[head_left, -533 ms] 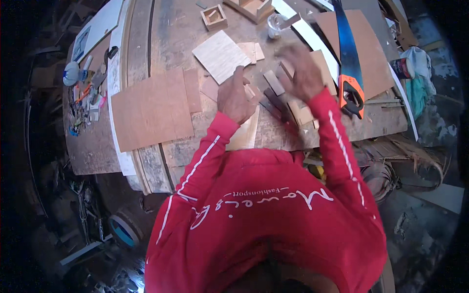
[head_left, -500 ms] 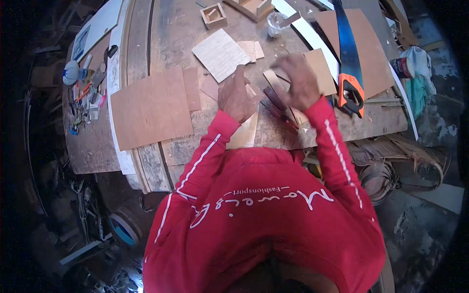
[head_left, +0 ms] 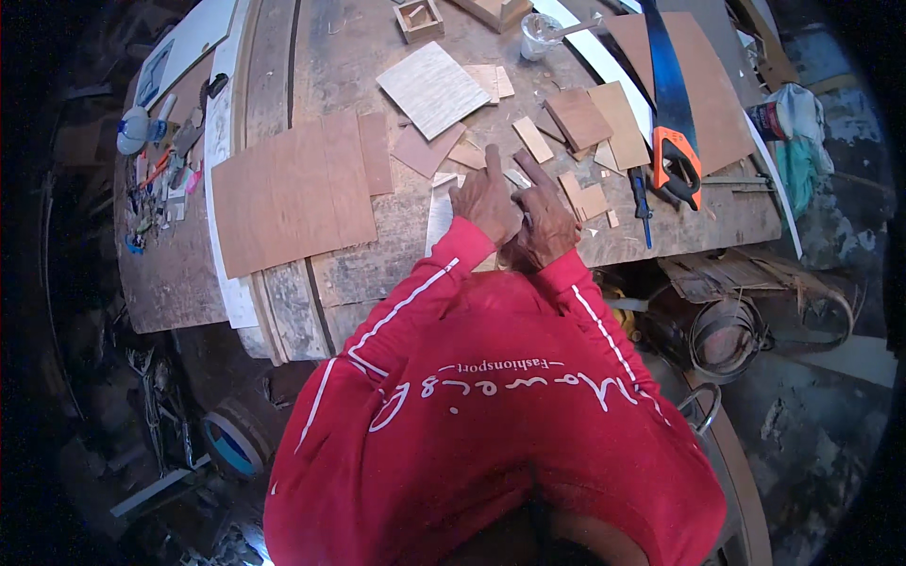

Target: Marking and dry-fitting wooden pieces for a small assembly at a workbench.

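Note:
Side by side at the front of the wooden workbench (head_left: pixel 344 250) are my left hand (head_left: pixel 487 203) and my right hand (head_left: pixel 545 219), nearly touching. Both index fingers point forward while the other fingers are curled. A small pale piece (head_left: pixel 516 177) shows between the fingertips; whether it is gripped or lying on the bench is unclear, and whatever the curled fingers hold is hidden. Ahead lie a pale square board (head_left: pixel 434 90), a pinkish thin panel (head_left: pixel 427 149) and a narrow wood strip (head_left: pixel 533 140). Small wood offcuts (head_left: pixel 589 200) and a reddish-brown block (head_left: pixel 578 119) lie by my right hand.
An orange-handled handsaw (head_left: pixel 675 156) and a blue-black slim tool (head_left: pixel 642 206) lie at the right. Large thin plywood (head_left: pixel 294 196) covers the left. Farther back are a small wooden box (head_left: pixel 418 19) and a plastic cup (head_left: pixel 540 38). Scattered tools (head_left: pixel 165 184) sit far left.
My right hand has moved left and nearer, beside my left hand. The reddish-brown block, strip and offcuts now show lying on the bench, and the blue-black tool is uncovered.

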Demonstrator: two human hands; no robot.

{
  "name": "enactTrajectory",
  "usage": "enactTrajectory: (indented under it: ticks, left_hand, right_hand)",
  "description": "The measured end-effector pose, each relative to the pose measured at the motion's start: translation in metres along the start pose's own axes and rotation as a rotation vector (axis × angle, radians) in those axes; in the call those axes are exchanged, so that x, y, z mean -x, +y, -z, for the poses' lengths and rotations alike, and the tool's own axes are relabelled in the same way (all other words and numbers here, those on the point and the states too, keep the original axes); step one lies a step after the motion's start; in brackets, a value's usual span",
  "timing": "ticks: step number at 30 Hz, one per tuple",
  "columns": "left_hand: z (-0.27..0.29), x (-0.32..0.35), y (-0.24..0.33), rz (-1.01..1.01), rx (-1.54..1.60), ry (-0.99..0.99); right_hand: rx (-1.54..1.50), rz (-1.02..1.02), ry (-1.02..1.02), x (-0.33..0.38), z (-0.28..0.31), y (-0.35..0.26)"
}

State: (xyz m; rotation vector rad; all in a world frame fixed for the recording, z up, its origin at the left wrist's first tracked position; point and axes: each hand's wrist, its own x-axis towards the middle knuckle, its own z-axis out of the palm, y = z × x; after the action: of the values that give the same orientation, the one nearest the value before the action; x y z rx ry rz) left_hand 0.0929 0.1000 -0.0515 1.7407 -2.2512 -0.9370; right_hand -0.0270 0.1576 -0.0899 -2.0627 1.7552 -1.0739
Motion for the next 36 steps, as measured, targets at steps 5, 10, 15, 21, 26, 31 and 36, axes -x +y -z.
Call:
enactTrajectory:
  ticks: [5, 10, 15, 21, 26, 31, 36]
  left_hand:
    - [-0.006, 0.014, -0.033, -0.076, 0.138, 0.056]
    - [-0.007, 0.031, -0.079, -0.275, 0.171, 0.061]
    - [-0.016, 0.043, -0.095, -0.355, 0.002, -0.075]
    - [-0.018, 0.039, -0.097, -0.440, -0.164, -0.118]
    - [-0.019, 0.033, -0.096, -0.454, -0.174, -0.146]
    - [-0.015, 0.031, -0.095, -0.422, -0.159, -0.179]
    - [-0.010, 0.030, -0.092, -0.427, -0.140, -0.187]
  right_hand:
    - [-0.117, -0.193, 0.107, -0.001, -0.002, -0.012]
    - [-0.221, -0.498, 0.208, -0.004, -0.011, -0.015]
    - [-0.056, -0.435, 0.154, 0.006, -0.035, -0.002]
    - [-0.074, -0.549, 0.196, 0.012, -0.047, 0.001]
    - [-0.041, -0.495, 0.211, 0.006, -0.049, 0.002]
    - [-0.091, -0.467, 0.208, 0.004, -0.055, 0.004]
    - [-0.021, -0.414, 0.146, -0.002, -0.051, 0.001]
